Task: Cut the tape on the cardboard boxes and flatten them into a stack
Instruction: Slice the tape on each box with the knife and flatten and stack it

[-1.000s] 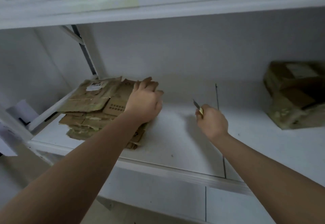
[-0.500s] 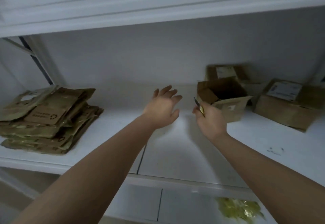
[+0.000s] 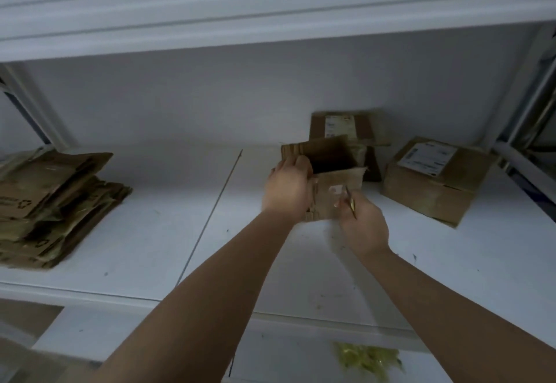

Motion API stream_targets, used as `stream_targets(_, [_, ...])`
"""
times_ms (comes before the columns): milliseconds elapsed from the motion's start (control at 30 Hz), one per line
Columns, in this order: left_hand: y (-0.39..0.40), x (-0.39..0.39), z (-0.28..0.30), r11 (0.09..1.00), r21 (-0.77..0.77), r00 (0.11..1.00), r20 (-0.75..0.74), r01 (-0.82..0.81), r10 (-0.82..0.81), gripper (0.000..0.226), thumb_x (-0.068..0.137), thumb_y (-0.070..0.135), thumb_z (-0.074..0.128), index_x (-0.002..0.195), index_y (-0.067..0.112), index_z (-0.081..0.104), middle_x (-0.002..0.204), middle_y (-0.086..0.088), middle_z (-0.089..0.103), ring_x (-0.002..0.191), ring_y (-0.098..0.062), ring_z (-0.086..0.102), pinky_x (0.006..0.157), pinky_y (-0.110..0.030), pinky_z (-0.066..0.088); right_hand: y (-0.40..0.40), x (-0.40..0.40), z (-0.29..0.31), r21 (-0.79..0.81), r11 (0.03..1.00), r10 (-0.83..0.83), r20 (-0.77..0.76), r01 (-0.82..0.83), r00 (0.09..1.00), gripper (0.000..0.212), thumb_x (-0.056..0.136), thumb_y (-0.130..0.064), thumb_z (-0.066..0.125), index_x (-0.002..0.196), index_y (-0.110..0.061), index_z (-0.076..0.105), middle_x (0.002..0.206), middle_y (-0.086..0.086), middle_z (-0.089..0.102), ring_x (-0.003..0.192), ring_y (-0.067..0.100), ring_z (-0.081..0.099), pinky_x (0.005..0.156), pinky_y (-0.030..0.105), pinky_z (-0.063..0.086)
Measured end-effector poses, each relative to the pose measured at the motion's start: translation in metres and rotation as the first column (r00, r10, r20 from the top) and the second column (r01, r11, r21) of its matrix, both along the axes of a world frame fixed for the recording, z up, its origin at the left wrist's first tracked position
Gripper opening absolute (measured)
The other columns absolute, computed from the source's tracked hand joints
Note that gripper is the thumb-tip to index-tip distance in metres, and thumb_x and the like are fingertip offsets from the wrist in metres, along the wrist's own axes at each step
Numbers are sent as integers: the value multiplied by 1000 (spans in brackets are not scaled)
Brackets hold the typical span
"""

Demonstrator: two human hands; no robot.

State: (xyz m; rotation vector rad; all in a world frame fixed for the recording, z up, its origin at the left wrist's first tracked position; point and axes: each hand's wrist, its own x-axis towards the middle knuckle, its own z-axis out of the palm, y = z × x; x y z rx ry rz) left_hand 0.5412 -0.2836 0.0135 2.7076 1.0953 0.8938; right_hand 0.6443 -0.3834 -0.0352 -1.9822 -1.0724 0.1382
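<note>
Brown corrugated cardboard: one small open-topped box [image 3: 331, 184] is sitting at mid-shelf, right of centre, on the white painted shelf board [image 3: 168, 226]. The left hand [image 3: 287, 191] is gripping the box's left wall, fingers curling over the top rim into the dark opening. The right hand [image 3: 362, 223] is pinching a slim yellow-handled utility knife [image 3: 350, 202], blade pointing up and lying against the box's near face, beside a pale scrap of label.

Two more brown cardboard boxes are standing farther right. One sealed box with a white shipping label [image 3: 433, 178] is resting near the right upright, apart from the held box. One taped box with a smaller white label [image 3: 341, 125] is sitting at the far wall, directly behind the open box.

A stack of flattened brown cardboard sheets [image 3: 51, 208], some printed with recycling marks, is lying at the left end of the shelf, well apart from the hands.

A blurred yellow-green crumpled mass [image 3: 367, 358] is lying below the shelf, near right.
</note>
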Motion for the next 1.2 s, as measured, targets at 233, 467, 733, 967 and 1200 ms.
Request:
stream_targets(233, [17, -90, 31, 968, 11, 965, 75, -252, 250, 23, 99, 31, 46, 109, 11, 51, 95, -13, 66, 89, -39, 60, 62, -33, 36, 22, -32, 7, 88, 987, 138, -3, -137, 990, 19, 96, -21, 47, 109, -11, 57, 84, 8, 62, 79, 29, 59, 64, 35, 46])
stream_targets(467, [24, -206, 22, 817, -136, 821, 42, -560, 570, 22, 97, 28, 51, 110, 10, 52, 96, -13, 66, 90, -35, 62, 73, -41, 51, 49, -92, 1, -63, 957, 277, -90, -283, 957, 29, 95, -33, 51, 114, -12, 45, 97, 10, 63, 91, 33, 61, 68, 31, 43])
stream_targets(733, [7, -249, 2, 842, -59, 842, -106, -536, 529, 56, 91, 46, 52, 134, 10, 49, 136, -14, 48, 127, -35, 40, 104, -44, 35, 63, -138, -14, -175, 868, 415, -255, -464, 873, 31, 86, -8, 51, 115, -8, 41, 101, 12, 56, 95, 35, 58, 75, 32, 44])
stream_targets(967, [4, -237, -25, 892, -298, 882, -431, -340, 192, 78, 80, 75, 25, 151, 44, 13, 162, 9, 4, 149, -21, -7, 116, -55, -4, 63, -145, -40, -95, 912, 345, -342, -398, 874, 11, 92, -14, 46, 102, -17, 47, 89, 16, 64, 82, 36, 63, 74, 45, 54])
stream_targets(1200, [8, -238, -42, 885, -309, 879, -434, -349, 195, 57, 95, 61, 16, 150, 47, 3, 161, 14, -6, 147, -20, -15, 116, -53, -11, 73, -151, -38, 41, 961, 234, -651, -274, 722, 11, 88, -8, 43, 84, -14, 51, 57, 7, 55, 52, 18, 51, 54, 28, 38])
